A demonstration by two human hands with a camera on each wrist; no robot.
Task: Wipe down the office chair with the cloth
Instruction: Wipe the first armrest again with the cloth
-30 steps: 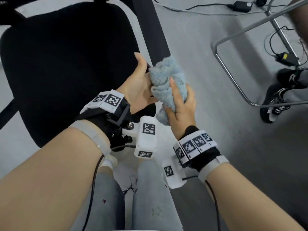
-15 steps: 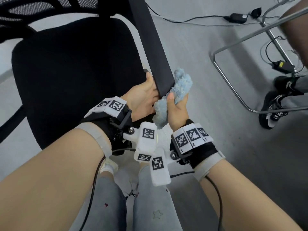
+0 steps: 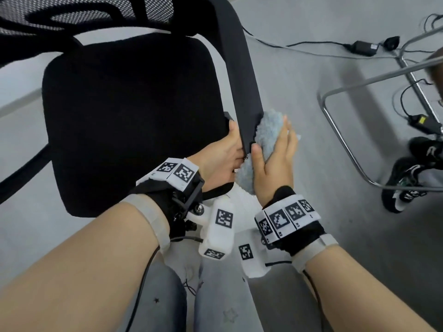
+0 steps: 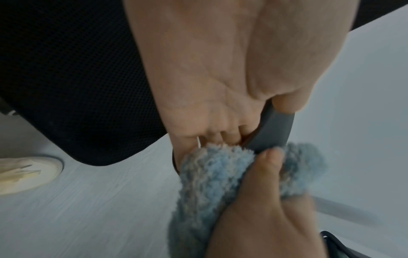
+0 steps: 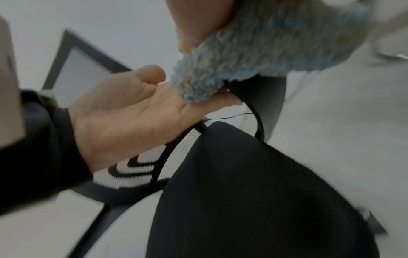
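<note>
The black office chair has its seat (image 3: 134, 121) to the left and its right armrest (image 3: 239, 75) running toward me. My left hand (image 3: 236, 144) grips the armrest's near end, thumb on top, fingers curled underneath. The fluffy light-blue cloth (image 3: 267, 125) lies against the outer side of that end. My right hand (image 3: 275, 149) holds it there, thumb hooked over its lower part. In the left wrist view the grey armrest tip (image 4: 273, 132) sits between my fingers, with the cloth (image 4: 220, 176) just below. The right wrist view shows the cloth (image 5: 253, 57) touching my left hand (image 5: 123, 111) above the seat (image 5: 253, 192).
The mesh backrest (image 3: 72, 10) rises at the top left. A bent metal tube frame (image 3: 335, 130) stands on the grey floor to the right, with cables and a power adapter (image 3: 362, 47) beyond it. Another person's black shoes (image 3: 405, 178) are at the right edge. My legs (image 3: 215, 295) are below.
My right hand has shifted the cloth from the top of the armrest's end to its outer side and spread it flatter. The left hand has kept its grip on the end.
</note>
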